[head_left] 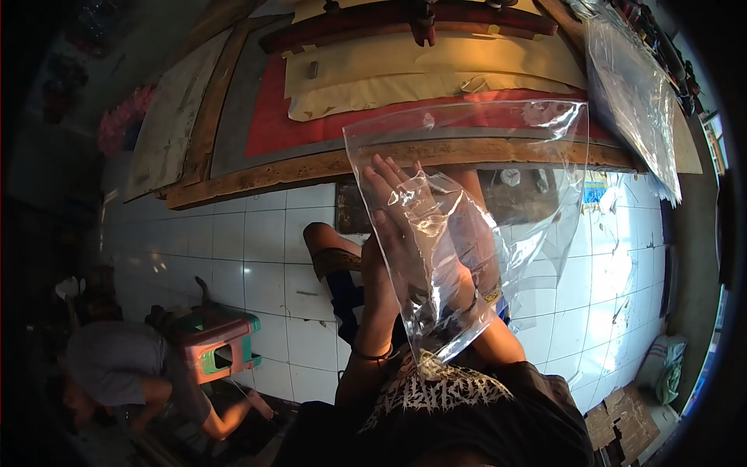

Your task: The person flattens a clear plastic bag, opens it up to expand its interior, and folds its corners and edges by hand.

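Observation:
A large clear plastic sheet (537, 183) hangs in front of my torso, creased and glinting, its upper part overlapping the table edge. My left hand (381, 253) is at the sheet's left edge, fingers bent around it. Through the plastic I see my right hand (412, 202), its fingers stretched out and pointing up and left, flat against the sheet. Glare and folds blur where the right palm meets the plastic.
Ahead stands a wood-edged table (311, 166) with a red sheet (267, 109), brown paper (342, 97) and a dark red bar (490, 19). More clear plastic (634, 93) lies at right. At lower left, a person (117, 362) bends near a stool (222, 342). Cardboard (622, 420) sits lower right.

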`<state>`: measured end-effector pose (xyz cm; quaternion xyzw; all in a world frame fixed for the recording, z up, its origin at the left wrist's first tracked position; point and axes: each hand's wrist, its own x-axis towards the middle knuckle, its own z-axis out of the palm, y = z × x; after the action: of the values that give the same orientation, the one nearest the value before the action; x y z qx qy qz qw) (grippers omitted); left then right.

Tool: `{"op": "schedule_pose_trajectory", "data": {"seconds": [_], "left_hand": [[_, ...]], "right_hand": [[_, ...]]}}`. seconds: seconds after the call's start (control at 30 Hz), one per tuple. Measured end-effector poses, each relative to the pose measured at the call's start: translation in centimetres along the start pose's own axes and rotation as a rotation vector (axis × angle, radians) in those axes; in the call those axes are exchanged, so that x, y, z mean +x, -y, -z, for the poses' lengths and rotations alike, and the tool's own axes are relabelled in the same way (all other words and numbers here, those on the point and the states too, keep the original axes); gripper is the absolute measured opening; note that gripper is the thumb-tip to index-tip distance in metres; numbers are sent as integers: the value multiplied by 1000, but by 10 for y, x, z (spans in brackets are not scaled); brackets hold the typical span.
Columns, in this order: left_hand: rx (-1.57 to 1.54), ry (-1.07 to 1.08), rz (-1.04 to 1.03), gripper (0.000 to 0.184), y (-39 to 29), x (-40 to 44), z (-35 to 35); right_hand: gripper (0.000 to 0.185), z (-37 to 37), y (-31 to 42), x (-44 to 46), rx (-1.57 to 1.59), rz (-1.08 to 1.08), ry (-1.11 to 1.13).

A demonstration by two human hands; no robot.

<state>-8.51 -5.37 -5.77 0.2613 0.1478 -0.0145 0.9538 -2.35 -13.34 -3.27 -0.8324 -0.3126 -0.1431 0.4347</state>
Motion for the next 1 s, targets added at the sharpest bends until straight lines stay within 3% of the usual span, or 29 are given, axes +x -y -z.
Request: {"op": "schedule_pose_trajectory", "data": {"seconds": [0.17, 0.23, 0.37, 0.43, 0.6, 0.73, 0.9, 0.93, 1.0], "left_hand": [[372, 35, -257, 54, -2, 3, 9], [617, 24, -355, 53, -10, 9, 15], [576, -49, -341, 54, -36, 10, 13], [583, -112, -338, 55, -44, 11, 9], [614, -18, -299, 58, -46, 14, 17], [520, 209, -149, 67, -38, 13, 22], [108, 83, -156, 73, -23, 16, 25], [85, -4, -188, 76, -17, 12, -4], [13, -40, -225, 75, -21, 13, -9]], "right_hand": [[58, 6, -7, -5, -40, -8, -16], [55, 21, -19, -8, -257, -9, 41], [55, 62, -24, -19, -629, -94, 112], [56, 73, -31, -28, -661, -190, 70], [57, 68, -44, -36, -683, -357, -20], [58, 42, -34, -21, -569, -324, -5], [58, 10, 6, -8, -64, -22, 136], [58, 0, 9, -9, 39, 38, 170], [59, -12, 16, -9, 146, 44, 186]]}}
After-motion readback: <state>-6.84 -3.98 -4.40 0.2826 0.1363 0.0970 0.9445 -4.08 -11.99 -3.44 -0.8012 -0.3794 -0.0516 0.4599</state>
